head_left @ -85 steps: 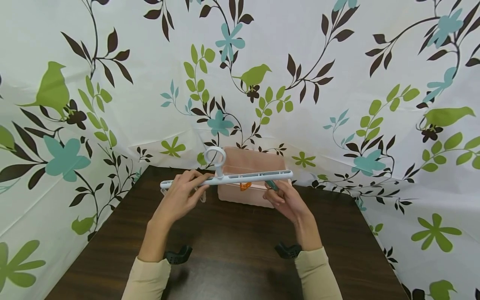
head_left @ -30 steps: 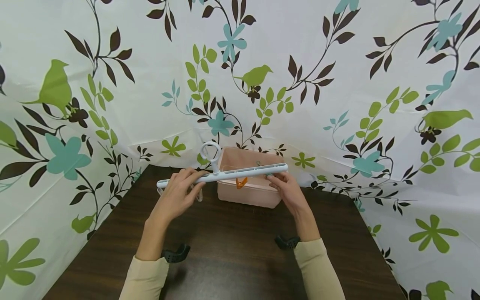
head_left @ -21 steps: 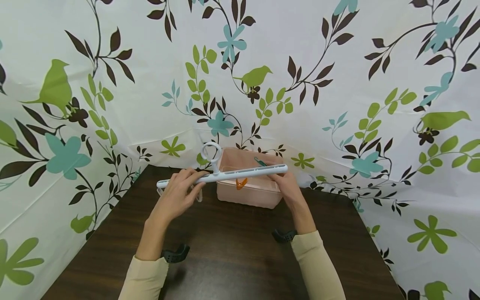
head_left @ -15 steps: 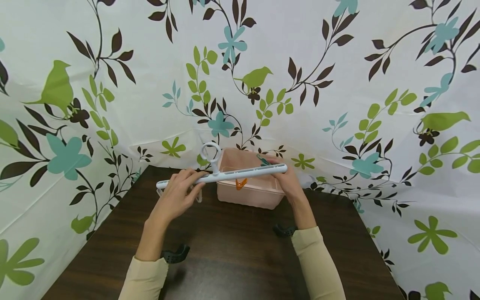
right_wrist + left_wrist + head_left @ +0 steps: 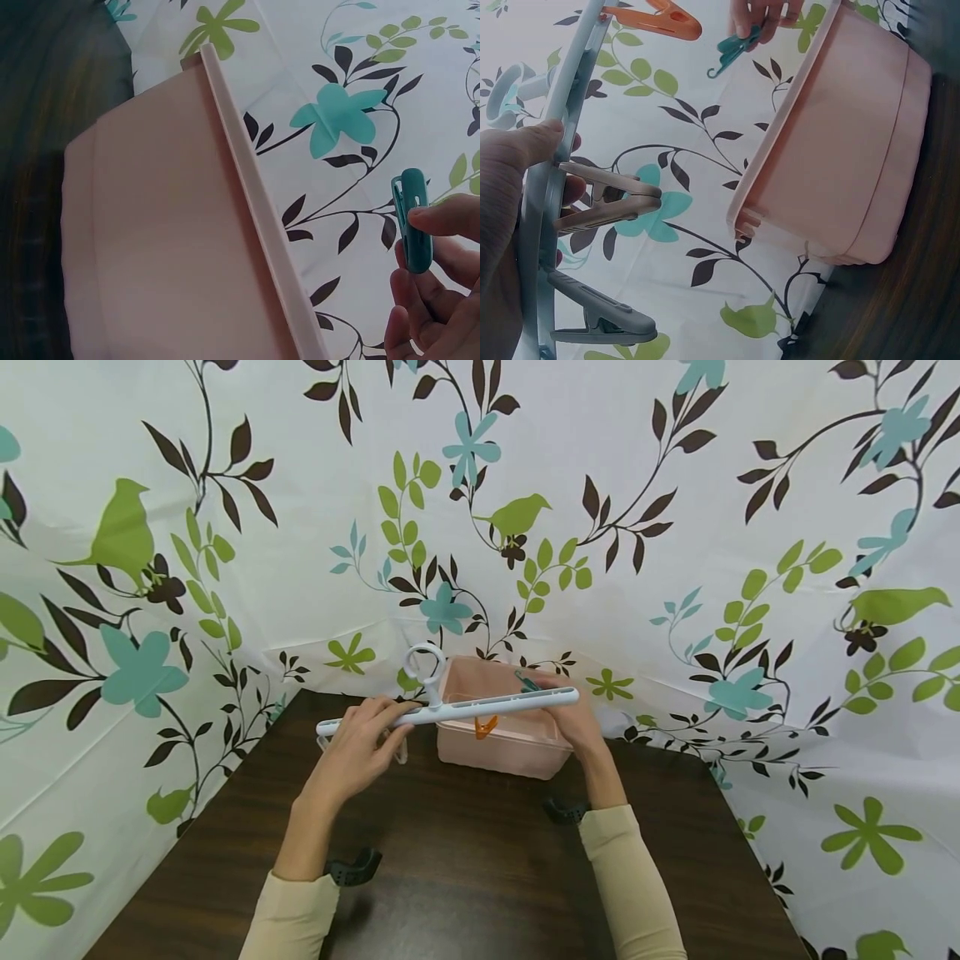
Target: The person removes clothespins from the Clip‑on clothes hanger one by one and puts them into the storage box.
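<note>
My left hand [image 5: 356,747] grips a pale blue clip hanger [image 5: 502,703], its ring hook upright and its bar tilted up toward the right. An orange clothespin [image 5: 660,21] hangs from the bar. Closer to my left fingers, the left wrist view shows a beige clothespin [image 5: 619,201] and a grey clothespin [image 5: 604,319] on the same bar. Behind the bar's right end, my right hand [image 5: 576,722] pinches a teal clothespin [image 5: 416,221] between thumb and fingers. That clothespin is apart from the bar, above the pink bin [image 5: 495,756], and the bar partly hides my right hand in the head view.
The pink bin stands at the back of the dark wooden table [image 5: 450,860], close to a patterned cloth backdrop [image 5: 622,568]. Its inside is mostly hidden behind the hanger. Black wrist mounts [image 5: 354,867] sit below both hands.
My right hand has carried the teal clothespin from below the bar's right end to behind it, over the bin. The hanger's right end has risen slightly; my left hand keeps its grip.
</note>
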### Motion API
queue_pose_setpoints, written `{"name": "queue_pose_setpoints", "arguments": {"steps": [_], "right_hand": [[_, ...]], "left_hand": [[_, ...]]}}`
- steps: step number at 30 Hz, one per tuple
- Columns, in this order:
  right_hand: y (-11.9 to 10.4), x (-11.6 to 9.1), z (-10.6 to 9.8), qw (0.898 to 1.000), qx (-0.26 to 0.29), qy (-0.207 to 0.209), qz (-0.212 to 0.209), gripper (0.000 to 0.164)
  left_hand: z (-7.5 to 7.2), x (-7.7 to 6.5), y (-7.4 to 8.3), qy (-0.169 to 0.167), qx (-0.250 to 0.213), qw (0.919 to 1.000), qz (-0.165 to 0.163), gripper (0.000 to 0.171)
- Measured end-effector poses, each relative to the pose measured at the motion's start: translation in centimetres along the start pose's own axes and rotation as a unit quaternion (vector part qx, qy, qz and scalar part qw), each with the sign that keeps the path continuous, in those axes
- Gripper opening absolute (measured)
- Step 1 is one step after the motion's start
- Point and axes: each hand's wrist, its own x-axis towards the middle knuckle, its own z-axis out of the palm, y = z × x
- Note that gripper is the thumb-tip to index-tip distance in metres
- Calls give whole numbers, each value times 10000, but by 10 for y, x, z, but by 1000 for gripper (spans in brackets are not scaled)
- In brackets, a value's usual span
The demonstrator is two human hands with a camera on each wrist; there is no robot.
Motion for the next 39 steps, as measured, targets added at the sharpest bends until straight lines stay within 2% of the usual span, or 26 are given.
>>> {"name": "queue_pose_setpoints", "arguments": {"steps": [8, 11, 25, 32, 39], "right_hand": [[0, 0, 2, 9997, 221, -44, -3, 42], [0, 0, 2, 9995, 270, -35, 127, 46], [-1, -4, 4, 9991, 77, 283, 299, 43], [-14, -15, 12, 9976, 591, 313, 162, 33], [-26, -28, 27, 9963, 792, 237, 244, 36]], "left_hand": [[1, 3, 2, -14, -39, 10000, 35, 33], [1, 4, 3, -36, -57, 10000, 17, 33], [0, 3, 4, -80, -60, 9999, -81, 34], [0, 2, 3, -69, -58, 9999, -45, 33], [0, 1, 3, -117, -81, 9999, -61, 33]]}}
